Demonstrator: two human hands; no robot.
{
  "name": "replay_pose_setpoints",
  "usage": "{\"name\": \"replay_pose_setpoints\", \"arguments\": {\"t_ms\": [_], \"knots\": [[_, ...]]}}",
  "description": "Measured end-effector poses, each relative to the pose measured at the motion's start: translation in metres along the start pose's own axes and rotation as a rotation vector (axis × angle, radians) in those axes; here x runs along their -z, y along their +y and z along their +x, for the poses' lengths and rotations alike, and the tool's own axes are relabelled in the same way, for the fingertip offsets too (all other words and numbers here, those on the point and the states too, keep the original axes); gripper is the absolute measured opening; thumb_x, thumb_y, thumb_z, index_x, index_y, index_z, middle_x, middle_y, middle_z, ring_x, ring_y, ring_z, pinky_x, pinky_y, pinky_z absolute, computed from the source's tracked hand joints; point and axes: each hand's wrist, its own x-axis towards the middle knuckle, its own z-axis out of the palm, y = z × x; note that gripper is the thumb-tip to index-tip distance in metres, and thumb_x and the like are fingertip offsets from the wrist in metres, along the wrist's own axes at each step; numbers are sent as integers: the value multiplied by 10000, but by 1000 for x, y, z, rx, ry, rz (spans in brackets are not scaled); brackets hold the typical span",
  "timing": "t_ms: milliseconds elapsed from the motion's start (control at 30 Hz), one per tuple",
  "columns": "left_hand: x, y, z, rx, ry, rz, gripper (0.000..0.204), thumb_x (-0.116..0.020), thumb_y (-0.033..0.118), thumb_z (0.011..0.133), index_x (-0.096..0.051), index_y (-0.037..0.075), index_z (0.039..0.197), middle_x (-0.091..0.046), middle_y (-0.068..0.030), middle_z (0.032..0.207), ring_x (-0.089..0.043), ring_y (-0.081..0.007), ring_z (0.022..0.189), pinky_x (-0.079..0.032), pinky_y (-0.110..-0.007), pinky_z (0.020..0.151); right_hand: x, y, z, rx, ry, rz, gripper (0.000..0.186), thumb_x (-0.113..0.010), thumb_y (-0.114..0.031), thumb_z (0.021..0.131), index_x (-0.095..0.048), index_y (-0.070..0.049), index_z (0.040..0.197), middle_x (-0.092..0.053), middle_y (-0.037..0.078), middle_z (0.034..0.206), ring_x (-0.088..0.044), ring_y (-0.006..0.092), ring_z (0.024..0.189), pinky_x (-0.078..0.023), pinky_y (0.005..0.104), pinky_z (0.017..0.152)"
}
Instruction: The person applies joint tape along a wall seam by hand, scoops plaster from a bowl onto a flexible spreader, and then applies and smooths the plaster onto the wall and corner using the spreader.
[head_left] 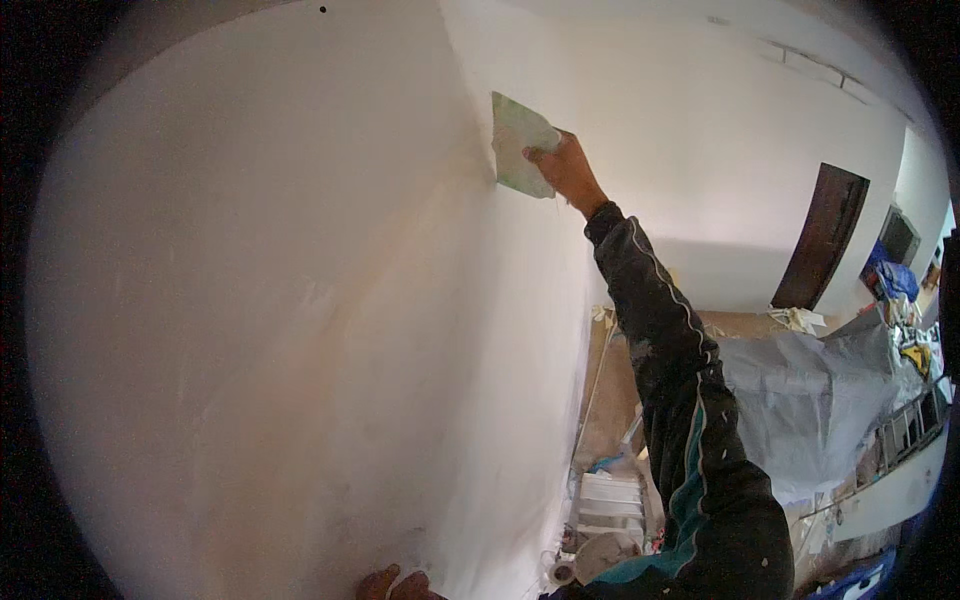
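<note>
Right hand (567,165) raised, fingers closed around trowel (518,145), blade edge against wall (300,300) at corner, left hand (398,585) low against wall, grip cannot be told

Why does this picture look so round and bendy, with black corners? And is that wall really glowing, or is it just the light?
Head view: the fisheye lens bends the wall edges and leaves a black rim at the corners. Head view: the white wall looks washed out, pale and soft, with a warm tint lower down. Head view: the right hand and its flat scraper look slightly soft; the left hand is cut by the lower edge.
</note>
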Motion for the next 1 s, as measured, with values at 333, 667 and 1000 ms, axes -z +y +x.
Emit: {"name": "replay_pose_setpoints", "arguments": {"t_ms": [333,667,1000], "knots": [[37,40,77,-177,-38,55,157,-524,182,939,-663,113,919,-736,-49,826,-717,-289,851,-588,-453,732,-11,-50,5,285,95,-268,439,-657,-178,862,-628,8,1258,-703,283,946,-691,431,833,-564,472,796],[33,24,64,-269,-15,-34,248,-490,239,985,-678,91,921,-746,-48,850,-713,-279,857,-570,-470,776,-12,-81,-66,128,-1,-261,469,-602,-117,938,-552,13,1386,-717,256,888,-718,310,725,-574,402,718],[18,21,58,-301,133,-13,297,-457,248,1010,-673,84,888,-731,-50,833,-703,-270,896,-577,-435,752,-13,-80,-22,165,-94,-261,445,-622,-149,924,-597,2,1342,-736,233,1009,-721,320,866,-566,405,820]]}}
